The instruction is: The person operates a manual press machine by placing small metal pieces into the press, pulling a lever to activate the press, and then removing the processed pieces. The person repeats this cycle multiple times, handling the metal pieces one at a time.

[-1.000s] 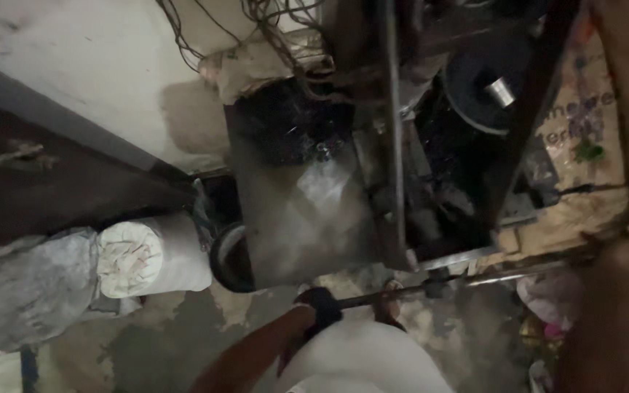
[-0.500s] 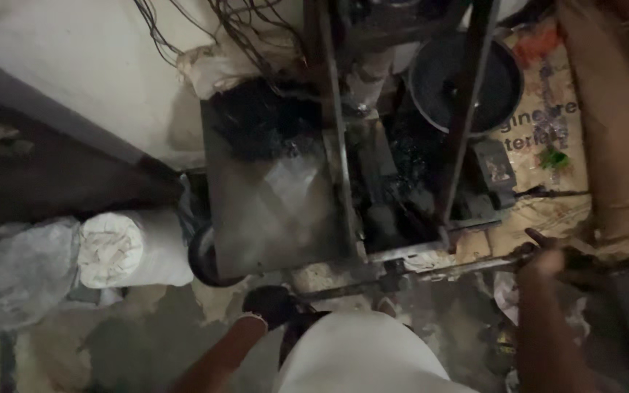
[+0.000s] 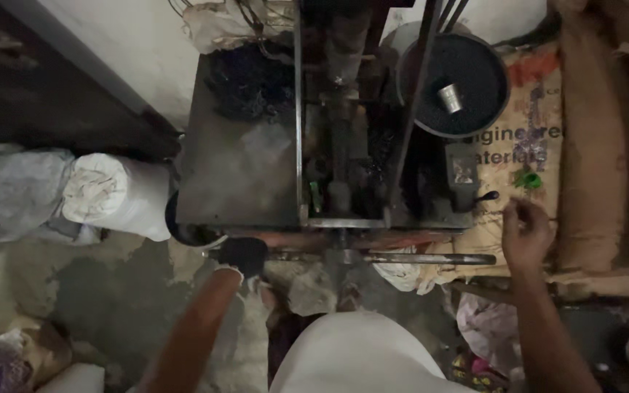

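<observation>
Metal bar (image 3: 402,257): long, round, grey steel, lying level across the front edge of a dark, grimy machine (image 3: 329,145), its right end free near the cardboard. Left of it, a white rolled sack (image 3: 114,195) rests on its side on the stained floor beside a grey bundle. Left hand (image 3: 242,255): in a dark glove with a pale cuff, closed around the bar's left end just below the machine's flat plate. Centre: upright steel frame and dark mechanism above the bar's middle. Upper right: round black tray (image 3: 467,76) holding a small shiny metal cup (image 3: 449,97). Right hand (image 3: 524,233): bare, held just beyond the bar's right end and apart from it, fingers curled together; whether it pinches anything cannot be told.
</observation>
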